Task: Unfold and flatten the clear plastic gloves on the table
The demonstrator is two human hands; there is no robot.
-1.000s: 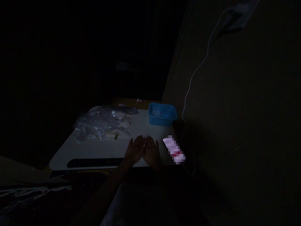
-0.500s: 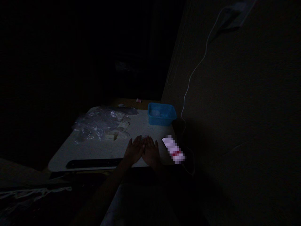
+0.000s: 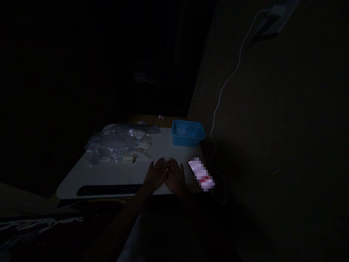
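Observation:
The room is very dark. My left hand (image 3: pixel 156 175) and my right hand (image 3: pixel 175 176) lie flat, palms down and side by side, on the near part of a white tabletop (image 3: pixel 109 174). The fingers of both are stretched out and hold nothing. A lit phone (image 3: pixel 201 174) lies just right of my right hand, at the table's right edge. A heap of clear plastic bags (image 3: pixel 114 145) lies beyond my left hand.
A blue plastic tub (image 3: pixel 187 133) stands at the table's far right corner. A white cable (image 3: pixel 226 83) runs down the wall on the right to the phone. A dark strip (image 3: pixel 109 189) lies along the table's near edge. A small object (image 3: pixel 161 117) sits behind the table.

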